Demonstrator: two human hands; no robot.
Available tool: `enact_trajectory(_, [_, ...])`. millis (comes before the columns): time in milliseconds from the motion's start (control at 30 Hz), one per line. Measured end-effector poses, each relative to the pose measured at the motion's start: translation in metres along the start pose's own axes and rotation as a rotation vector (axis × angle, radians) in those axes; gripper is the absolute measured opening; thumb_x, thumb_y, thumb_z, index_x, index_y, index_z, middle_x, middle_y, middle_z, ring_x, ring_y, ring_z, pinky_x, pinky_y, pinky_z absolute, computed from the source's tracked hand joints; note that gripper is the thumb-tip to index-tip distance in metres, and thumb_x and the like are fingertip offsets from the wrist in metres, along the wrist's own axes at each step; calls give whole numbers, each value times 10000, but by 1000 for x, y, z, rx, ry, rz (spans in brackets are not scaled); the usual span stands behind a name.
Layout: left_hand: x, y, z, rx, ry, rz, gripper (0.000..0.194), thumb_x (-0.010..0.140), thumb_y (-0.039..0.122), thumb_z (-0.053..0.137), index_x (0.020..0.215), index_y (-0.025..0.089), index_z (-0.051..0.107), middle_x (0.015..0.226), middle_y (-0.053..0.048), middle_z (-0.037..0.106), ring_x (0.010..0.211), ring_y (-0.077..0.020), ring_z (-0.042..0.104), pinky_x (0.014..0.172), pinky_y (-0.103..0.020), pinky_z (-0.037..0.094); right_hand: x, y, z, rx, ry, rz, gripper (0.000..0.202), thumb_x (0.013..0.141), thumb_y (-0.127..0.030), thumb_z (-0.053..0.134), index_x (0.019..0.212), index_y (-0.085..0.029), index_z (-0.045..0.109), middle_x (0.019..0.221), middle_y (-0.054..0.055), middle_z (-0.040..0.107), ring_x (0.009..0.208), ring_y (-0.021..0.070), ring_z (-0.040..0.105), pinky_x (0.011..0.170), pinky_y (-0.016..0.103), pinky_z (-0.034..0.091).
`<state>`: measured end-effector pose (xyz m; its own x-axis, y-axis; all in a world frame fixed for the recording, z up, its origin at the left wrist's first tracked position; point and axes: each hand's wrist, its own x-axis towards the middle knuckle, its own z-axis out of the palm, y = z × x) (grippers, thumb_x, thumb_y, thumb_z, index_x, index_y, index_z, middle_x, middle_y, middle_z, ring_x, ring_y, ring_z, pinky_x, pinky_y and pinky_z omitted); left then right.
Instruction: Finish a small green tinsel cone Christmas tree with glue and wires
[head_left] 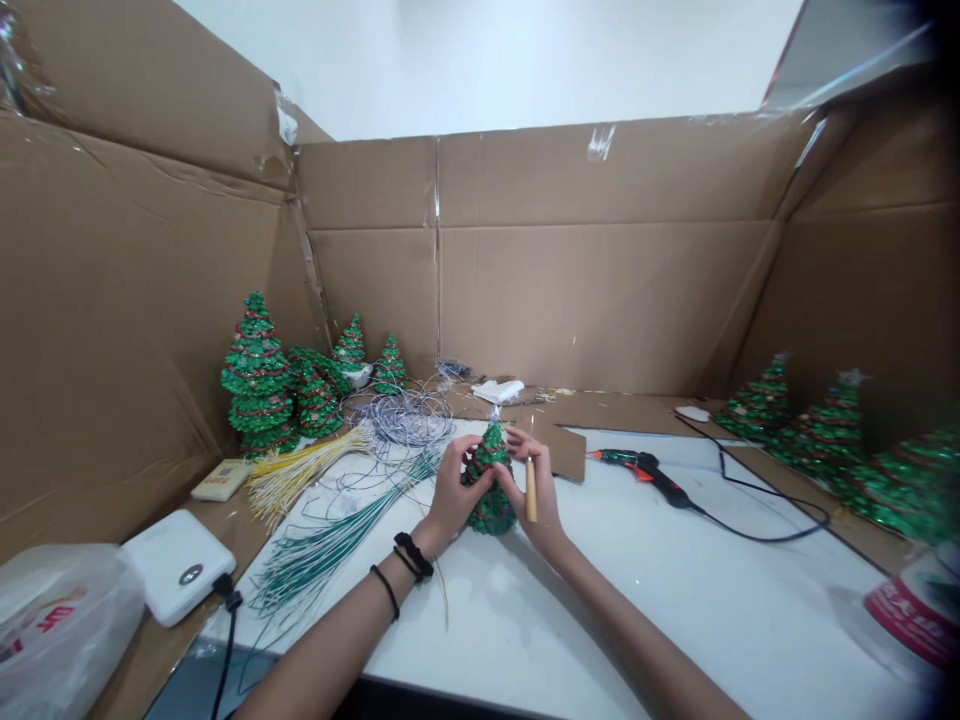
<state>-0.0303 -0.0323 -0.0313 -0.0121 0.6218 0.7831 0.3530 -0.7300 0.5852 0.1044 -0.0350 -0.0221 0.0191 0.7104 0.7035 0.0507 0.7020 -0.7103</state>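
Observation:
A small green Christmas tree [493, 510] with red trim and a silvery top stands upright on the white tabletop, between my hands. My left hand [452, 488] is closed on its left side, fingers behind and thumb across the front. From the right, my right hand [541, 505] presses its thumb against the tree near the left thumb. Tucked in that same hand is a wooden-handled awl [531, 490], its thin metal shaft pointing up. My fingertips hide part of the tree's middle.
A glue gun [652, 475] lies right, its cord trailing. Green wires [330, 545], yellow wires [307, 470] and tangled silver wire [409, 415] lie left. Finished trees [259, 380] stand at both sides. A white device [178, 565], plastic bag [67, 630] and labelled jar [915, 615] are nearer. Cardboard walls [600, 290] surround the table.

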Motion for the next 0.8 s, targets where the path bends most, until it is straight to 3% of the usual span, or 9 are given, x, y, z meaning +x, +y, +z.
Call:
enact_trajectory(100, [-2, 7, 6, -63, 46, -116, 338, 815, 285, 653, 1118, 221, 517, 1070, -56, 587, 860, -156, 565, 754, -288, 479, -2, -4, 2, 120, -24, 123, 256, 850, -321, 589, 900, -246, 349, 1200, 69, 459, 1132, 207, 467, 948, 392, 358])
enact_trajectory(167, [-2, 14, 11, -61, 80, -130, 329, 786, 264, 680, 1079, 219, 538, 1033, -46, 599, 840, -157, 569, 753, -294, 482, -1, -7, 2, 170, -27, 187, 237, 875, -356, 549, 858, -245, 341, 994, 20, 476, 924, 168, 496, 821, 323, 395])
enact_trajectory(267, [-1, 22, 16, 21, 88, -72, 336, 772, 239, 691, 1076, 229, 549, 1019, -42, 610, 909, -184, 578, 811, -335, 485, 2, -11, -1, 198, 11, 228, 252, 885, -384, 529, 806, -237, 341, 781, -28, 378, 694, 135, 390, 669, 266, 354])
enact_trajectory(500, [1, 25, 9, 182, -36, 214, 387, 836, 247, 614, 1201, 232, 485, 1125, -80, 598, 1062, -215, 565, 912, -395, 484, 5, -8, -9, 324, 38, 277, 257, 862, -389, 560, 789, -228, 373, 740, -38, 356, 687, 133, 354, 661, 252, 312])
enact_trajectory(800, [-1, 24, 7, 321, -74, 271, 415, 872, 239, 545, 1277, 247, 455, 1145, -90, 550, 1061, -220, 545, 912, -390, 484, 4, -8, -8, 316, 25, 266, 280, 839, -409, 575, 778, -228, 370, 750, -31, 365, 700, 141, 377, 671, 257, 334])
